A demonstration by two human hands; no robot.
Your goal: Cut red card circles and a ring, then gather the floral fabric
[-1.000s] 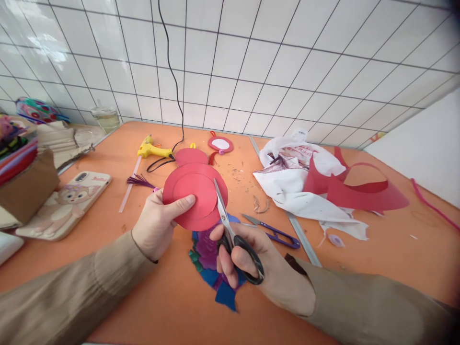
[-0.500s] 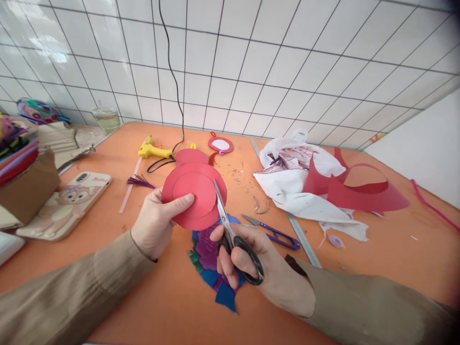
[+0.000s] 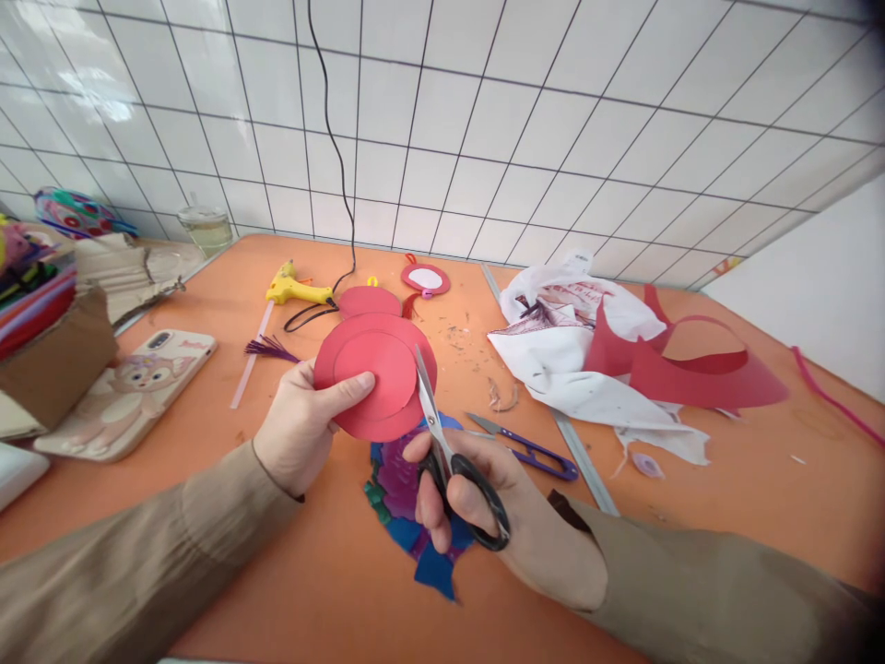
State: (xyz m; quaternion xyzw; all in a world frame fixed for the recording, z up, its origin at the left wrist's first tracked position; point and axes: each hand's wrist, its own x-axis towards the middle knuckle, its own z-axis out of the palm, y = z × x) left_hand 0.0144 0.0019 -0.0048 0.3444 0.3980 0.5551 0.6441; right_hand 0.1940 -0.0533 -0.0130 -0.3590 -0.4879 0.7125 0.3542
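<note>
My left hand [image 3: 304, 420] pinches a red paper disc [image 3: 370, 373] at its left side, thumb on top. An inner circle shows on the disc, with a slit along its right part. My right hand [image 3: 484, 489] has its fingers through the black handles of a pair of scissors [image 3: 434, 424]. The blades lie at the slit near the disc's right edge. Below the hands, partly hidden, is a blue, purple and green felt piece [image 3: 405, 516]. Just beyond the disc lies another red round piece [image 3: 369, 301].
A yellow glue gun [image 3: 294, 284], a purple tassel [image 3: 271, 348] and a phone [image 3: 131, 397] lie to the left. Purple thread snips [image 3: 532, 452], a metal ruler [image 3: 584, 461], a white plastic bag [image 3: 553, 369] and red paper scraps [image 3: 705, 373] are on the right.
Hardly anything differs. The disc and my left hand have shifted very slightly to the right, and the scissors stay at the slit.
</note>
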